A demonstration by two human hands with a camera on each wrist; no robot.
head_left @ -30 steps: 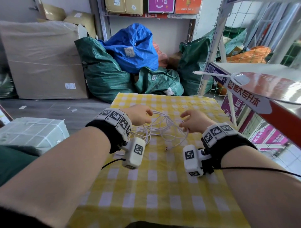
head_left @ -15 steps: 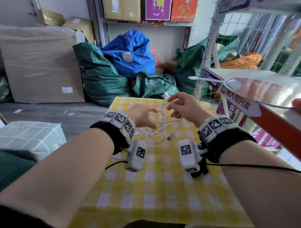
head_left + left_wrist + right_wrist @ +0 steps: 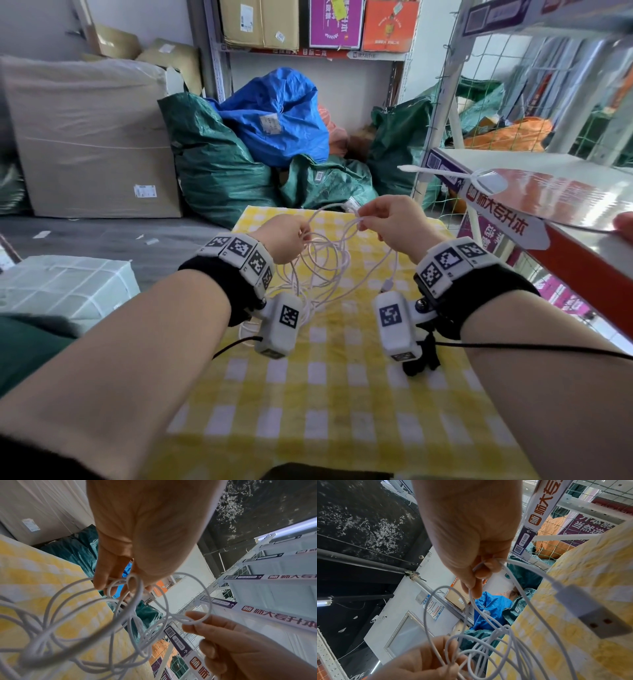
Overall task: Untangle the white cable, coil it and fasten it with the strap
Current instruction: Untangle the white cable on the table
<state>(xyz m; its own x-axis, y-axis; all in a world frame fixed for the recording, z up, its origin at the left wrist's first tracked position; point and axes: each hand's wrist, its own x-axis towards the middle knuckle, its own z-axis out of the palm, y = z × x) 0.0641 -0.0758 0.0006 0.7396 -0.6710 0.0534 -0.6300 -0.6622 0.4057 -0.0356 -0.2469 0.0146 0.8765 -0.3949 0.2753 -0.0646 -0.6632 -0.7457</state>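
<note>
The white cable (image 3: 329, 260) hangs in tangled loops between both hands above the yellow checked tablecloth (image 3: 342, 394). My left hand (image 3: 301, 236) pinches a bunch of loops, seen close in the left wrist view (image 3: 120, 584). My right hand (image 3: 361, 219) pinches a single strand a little higher and to the right, thumb against fingers (image 3: 479, 577). One USB plug (image 3: 386, 285) dangles below the right hand and looms large in the right wrist view (image 3: 590, 609). The lowest loops still touch the cloth. No strap shows in any view.
A red-edged shelf (image 3: 513, 226) with a hand fan (image 3: 565, 198) juts in close on the right. Green sacks (image 3: 219, 171) and a blue sack (image 3: 281, 116) are piled behind the table. A large box (image 3: 85, 137) and a wrapped bundle (image 3: 61, 287) stand to the left.
Both hands have risen from the table and carry the cable up with them. The right hand went higher and farther away, drawing a strand out; the plug now dangles free.
</note>
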